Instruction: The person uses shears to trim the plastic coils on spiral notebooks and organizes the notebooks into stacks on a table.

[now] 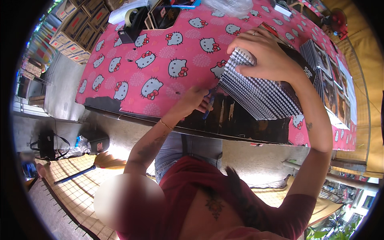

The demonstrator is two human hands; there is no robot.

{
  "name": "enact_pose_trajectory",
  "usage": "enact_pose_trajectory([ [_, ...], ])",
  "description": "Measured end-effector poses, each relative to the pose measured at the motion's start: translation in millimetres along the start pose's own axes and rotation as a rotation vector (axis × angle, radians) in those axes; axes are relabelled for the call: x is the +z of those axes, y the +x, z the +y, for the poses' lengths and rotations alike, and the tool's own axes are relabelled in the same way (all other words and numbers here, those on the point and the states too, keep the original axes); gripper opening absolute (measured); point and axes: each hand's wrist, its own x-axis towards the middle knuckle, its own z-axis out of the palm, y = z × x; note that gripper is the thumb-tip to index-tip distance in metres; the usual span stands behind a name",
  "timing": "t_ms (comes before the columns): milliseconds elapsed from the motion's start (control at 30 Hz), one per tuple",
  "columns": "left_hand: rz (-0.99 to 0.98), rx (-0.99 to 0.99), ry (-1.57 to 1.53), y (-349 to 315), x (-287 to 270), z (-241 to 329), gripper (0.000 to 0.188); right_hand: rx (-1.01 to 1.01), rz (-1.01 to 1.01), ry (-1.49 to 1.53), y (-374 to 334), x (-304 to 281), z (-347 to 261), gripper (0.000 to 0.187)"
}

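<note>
We had our right hand [266, 56] clamped on the stack [256, 90] of spiral-bound books, its grip spread wide: fingers over the far end, thumb on the near side against the coils. The stack lay at the near edge of the desk [224, 118], its coiled side toward our left hand [196, 100]. That hand sat low, just left of the stack, its grip narrow, with the fingers curled round a slim blue thing [209, 103]; we could not tell its kind, and part of it was hidden by the fingers.

Under and in front of the stack the desk showed bare and black; to the stack's left a pink cloth [160, 52] with cat heads covered it. Well beyond the stack, to its left, we had a black tape dispenser [129, 32], and beside that a wooden box [162, 18]. A clear plastic bag [228, 7] lay behind the stack. More books [330, 90] lay just right of it. Off the desk, far left of the stack, were piled cartons [78, 32].
</note>
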Motion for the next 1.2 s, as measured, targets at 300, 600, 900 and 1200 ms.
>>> enact_pose_trajectory([
  [300,0.026,0.423,0.832,11,-5,-2,0.029,0.006,-0.008,-0.001,-1,0,1,0.033],
  [600,0.081,0.536,1.573,1,9,-9,0.023,0.116,0.294,0.470,-1,-20,-1,0.040],
  [900,0.810,0.885,1.296,-4,-55,6,0.038,0.883,0.721,1.083,-208,-25,150,0.044],
  [1200,0.084,0.194,-0.268,32,114,-49,0.071,1.169,0.099,1.518,-273,143,109,0.048],
])
